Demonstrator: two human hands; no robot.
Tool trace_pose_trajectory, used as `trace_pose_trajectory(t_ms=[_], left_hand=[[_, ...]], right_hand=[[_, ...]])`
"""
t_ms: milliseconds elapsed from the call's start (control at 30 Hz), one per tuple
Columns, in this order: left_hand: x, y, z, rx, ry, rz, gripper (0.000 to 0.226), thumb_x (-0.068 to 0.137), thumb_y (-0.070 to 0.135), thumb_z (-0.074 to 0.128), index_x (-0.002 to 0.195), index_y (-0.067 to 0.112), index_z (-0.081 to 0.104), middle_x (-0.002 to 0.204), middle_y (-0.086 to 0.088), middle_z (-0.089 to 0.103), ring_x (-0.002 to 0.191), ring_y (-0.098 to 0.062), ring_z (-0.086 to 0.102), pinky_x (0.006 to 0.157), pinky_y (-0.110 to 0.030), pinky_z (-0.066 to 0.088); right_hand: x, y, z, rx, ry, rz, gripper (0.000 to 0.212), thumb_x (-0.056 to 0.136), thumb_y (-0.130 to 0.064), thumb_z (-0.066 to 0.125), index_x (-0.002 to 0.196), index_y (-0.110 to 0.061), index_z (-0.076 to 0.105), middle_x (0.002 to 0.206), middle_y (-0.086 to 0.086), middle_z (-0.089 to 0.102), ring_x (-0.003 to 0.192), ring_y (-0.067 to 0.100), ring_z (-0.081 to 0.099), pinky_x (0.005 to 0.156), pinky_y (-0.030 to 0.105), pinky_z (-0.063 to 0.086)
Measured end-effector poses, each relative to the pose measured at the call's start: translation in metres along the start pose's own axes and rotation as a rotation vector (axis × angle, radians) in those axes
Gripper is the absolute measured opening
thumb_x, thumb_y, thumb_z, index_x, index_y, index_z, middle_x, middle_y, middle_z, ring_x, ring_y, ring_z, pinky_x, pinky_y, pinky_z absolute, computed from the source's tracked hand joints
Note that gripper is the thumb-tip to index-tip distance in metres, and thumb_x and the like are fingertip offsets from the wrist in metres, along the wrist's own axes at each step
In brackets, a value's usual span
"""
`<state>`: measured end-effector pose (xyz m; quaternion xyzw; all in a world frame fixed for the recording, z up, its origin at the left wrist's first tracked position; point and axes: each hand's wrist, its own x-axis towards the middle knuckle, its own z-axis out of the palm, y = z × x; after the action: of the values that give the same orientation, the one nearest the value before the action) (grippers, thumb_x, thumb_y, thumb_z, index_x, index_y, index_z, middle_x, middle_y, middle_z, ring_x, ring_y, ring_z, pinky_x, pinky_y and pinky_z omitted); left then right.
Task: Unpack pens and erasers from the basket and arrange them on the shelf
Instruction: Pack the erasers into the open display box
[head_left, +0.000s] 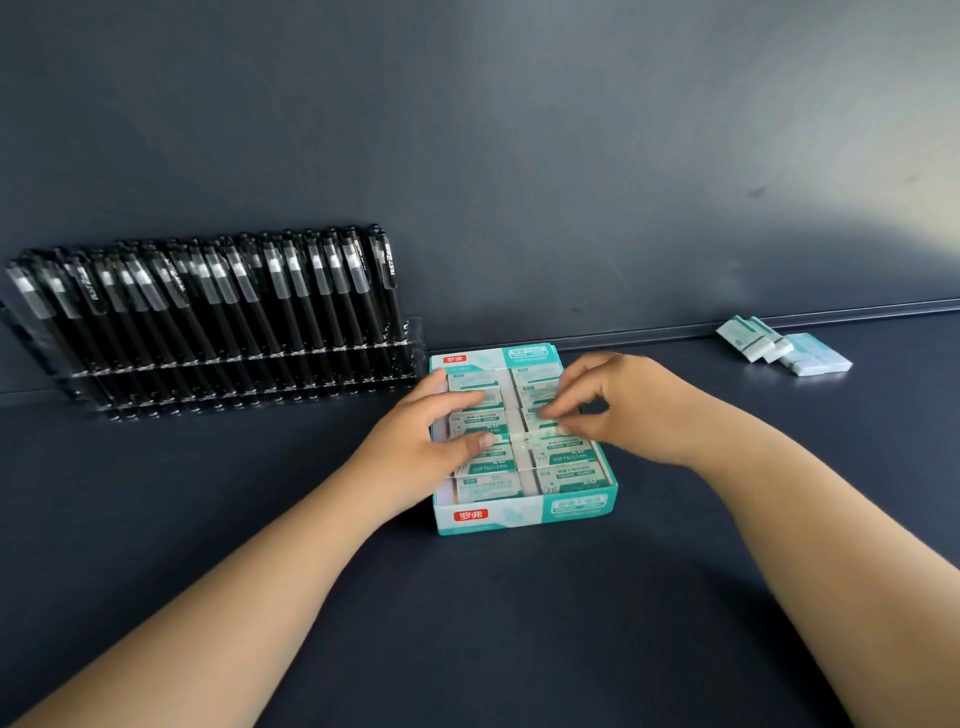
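A teal and white eraser box (519, 512) stands open in the middle of the dark shelf, packed with two columns of wrapped erasers (569, 475). My left hand (415, 441) lies over the box's left wall, its fingers and thumb bracketing an eraser (477, 425) in the left column. My right hand (639, 410) reaches in from the right, fingertips pinching an eraser (540, 415) in the right column. Several black pens (234, 301) stand in a clear rack at the back left.
A few loose wrapped erasers (784, 353) lie at the back right by the shelf's rear ledge (649, 332). The dark back panel rises behind everything. No basket is in view.
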<state>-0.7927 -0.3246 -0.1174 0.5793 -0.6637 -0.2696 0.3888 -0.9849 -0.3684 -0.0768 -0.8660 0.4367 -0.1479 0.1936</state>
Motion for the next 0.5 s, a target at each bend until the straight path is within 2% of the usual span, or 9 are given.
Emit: trace_pose_trajectory(t_ms=[67, 200, 233, 300, 367, 433, 500], left_hand=[[0.001, 0.003, 0.001, 0.01, -0.002, -0.006, 0.048, 0.082, 0.006, 0.064, 0.128, 0.006, 0.051, 0.105, 0.036, 0.037, 0.107, 0.009, 0.044, 0.079, 0.011, 0.023], [0.001, 0.008, -0.001, 0.107, -0.031, 0.016, 0.047, 0.084, 0.008, 0.062, 0.129, 0.005, 0.049, 0.102, 0.035, 0.034, 0.094, 0.021, 0.038, 0.073, 0.013, 0.02], [0.001, 0.01, -0.002, 0.144, -0.036, 0.025, 0.047, 0.084, 0.011, 0.062, 0.129, 0.007, 0.049, 0.104, 0.036, 0.033, 0.098, 0.021, 0.038, 0.074, 0.013, 0.017], [-0.001, 0.014, -0.005, 0.249, -0.037, 0.046, 0.045, 0.086, 0.02, 0.06, 0.13, 0.014, 0.05, 0.12, 0.031, 0.035, 0.119, 0.009, 0.034, 0.086, 0.01, 0.014], [-0.004, 0.023, -0.005, 0.352, -0.025, 0.053, 0.04, 0.088, 0.028, 0.057, 0.128, 0.021, 0.053, 0.139, 0.016, 0.036, 0.131, 0.002, 0.026, 0.098, -0.003, 0.014], [-0.004, 0.038, 0.0, 0.363, 0.019, 0.062, 0.031, 0.09, 0.029, 0.054, 0.12, 0.022, 0.06, 0.133, 0.012, 0.046, 0.125, 0.002, 0.035, 0.097, -0.006, 0.02], [-0.005, 0.059, 0.014, 0.313, 0.064, 0.054, 0.025, 0.091, 0.029, 0.052, 0.11, 0.022, 0.066, 0.11, 0.022, 0.056, 0.108, 0.004, 0.047, 0.083, -0.001, 0.03]], right_hand=[[0.0, -0.002, 0.001, -0.059, 0.011, -0.01, 0.021, 0.088, -0.016, 0.058, 0.105, -0.022, 0.07, 0.094, -0.021, 0.045, 0.09, 0.0, 0.044, 0.067, 0.001, 0.031], [-0.006, 0.0, 0.0, 0.103, -0.015, -0.003, 0.018, 0.086, -0.021, 0.061, 0.101, -0.021, 0.071, 0.092, -0.019, 0.051, 0.088, -0.001, 0.047, 0.072, -0.001, 0.032], [-0.01, 0.005, -0.004, 0.165, -0.012, 0.004, 0.018, 0.086, -0.023, 0.062, 0.101, -0.021, 0.071, 0.095, -0.015, 0.055, 0.088, 0.001, 0.05, 0.074, 0.001, 0.034], [-0.018, 0.024, -0.016, 0.192, 0.073, 0.035, 0.017, 0.085, -0.025, 0.063, 0.099, -0.021, 0.071, 0.098, -0.005, 0.062, 0.089, 0.008, 0.056, 0.08, 0.012, 0.041], [-0.023, 0.053, -0.033, 0.097, 0.231, 0.132, 0.016, 0.083, -0.027, 0.064, 0.095, -0.019, 0.071, 0.098, -0.002, 0.065, 0.088, 0.013, 0.057, 0.075, 0.019, 0.039], [-0.025, 0.092, -0.05, -0.061, 0.362, 0.274, 0.022, 0.083, -0.03, 0.064, 0.099, -0.015, 0.069, 0.102, 0.001, 0.063, 0.093, 0.017, 0.056, 0.073, 0.02, 0.034], [-0.023, 0.129, -0.062, -0.182, 0.406, 0.401, 0.033, 0.083, -0.037, 0.062, 0.107, -0.015, 0.065, 0.112, 0.006, 0.06, 0.108, 0.026, 0.051, 0.084, 0.028, 0.039]])
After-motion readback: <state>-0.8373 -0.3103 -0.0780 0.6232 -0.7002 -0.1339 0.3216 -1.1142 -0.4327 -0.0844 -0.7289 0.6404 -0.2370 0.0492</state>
